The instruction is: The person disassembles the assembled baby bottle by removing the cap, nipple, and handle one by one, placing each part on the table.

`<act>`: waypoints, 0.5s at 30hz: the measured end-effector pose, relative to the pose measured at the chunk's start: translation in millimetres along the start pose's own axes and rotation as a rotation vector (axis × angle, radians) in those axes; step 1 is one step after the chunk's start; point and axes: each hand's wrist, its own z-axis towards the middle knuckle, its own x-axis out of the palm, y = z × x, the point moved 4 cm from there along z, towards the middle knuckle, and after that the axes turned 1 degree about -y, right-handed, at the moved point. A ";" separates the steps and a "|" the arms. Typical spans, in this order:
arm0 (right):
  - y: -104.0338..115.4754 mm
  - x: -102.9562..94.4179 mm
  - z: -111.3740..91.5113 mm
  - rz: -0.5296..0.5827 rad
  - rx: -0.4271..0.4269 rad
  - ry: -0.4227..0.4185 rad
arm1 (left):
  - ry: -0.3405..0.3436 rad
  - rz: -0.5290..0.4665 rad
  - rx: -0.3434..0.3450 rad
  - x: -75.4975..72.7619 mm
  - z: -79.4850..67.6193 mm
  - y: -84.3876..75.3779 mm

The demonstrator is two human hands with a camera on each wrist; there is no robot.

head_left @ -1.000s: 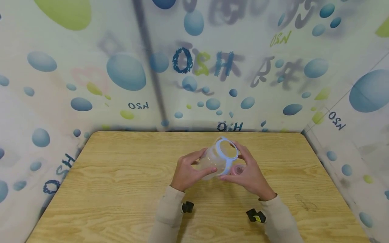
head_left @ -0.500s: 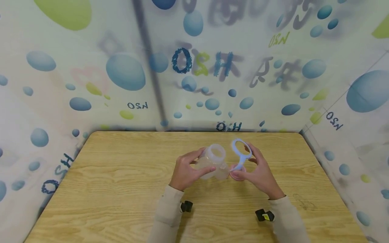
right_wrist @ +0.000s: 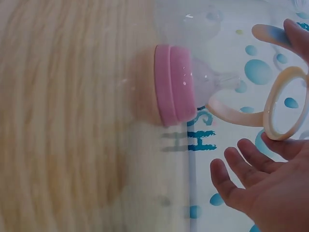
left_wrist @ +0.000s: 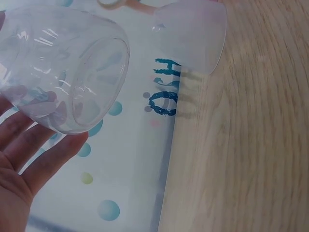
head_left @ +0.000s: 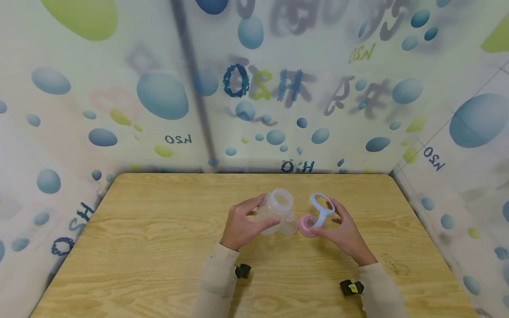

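Observation:
In the head view my left hand [head_left: 242, 223] grips a clear baby bottle [head_left: 265, 216], tilted, its uncapped mouth facing up and toward the right. My right hand [head_left: 347, 232] pinches a pale blue bottle handle [head_left: 322, 217], a ring with side arms, apart from the bottle. It looks beige in the right wrist view, where thumb and fingers hold its ring. Between the hands on the table sits a pink bottle collar [right_wrist: 176, 87] with a clear nipple [right_wrist: 212, 79] pointing up. Beside it stands a translucent dome cap [left_wrist: 193, 36], overlapping the bottle's right side in the head view.
The wooden table [head_left: 159, 247] spreads under both arms. Behind it and along the sides are pale walls [head_left: 254, 128] printed with blue and green drops. Black wrist cameras [head_left: 351, 288] sit at both sleeves.
The blue handle has come off the bottle's neck. My right hand has carried it to the right and slightly down, uncovering the bottle mouth and the pink collar. The left hand stays nearly still.

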 end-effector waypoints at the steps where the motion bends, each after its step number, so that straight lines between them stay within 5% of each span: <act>1: -1.6 -0.5 -0.9 -0.003 0.005 0.003 | -0.001 0.002 0.002 0.0 -0.2 -0.3; 15: -19.9 -0.4 -4.2 0.029 0.089 0.073 | 0.001 0.018 0.017 1.8 -0.3 -1.7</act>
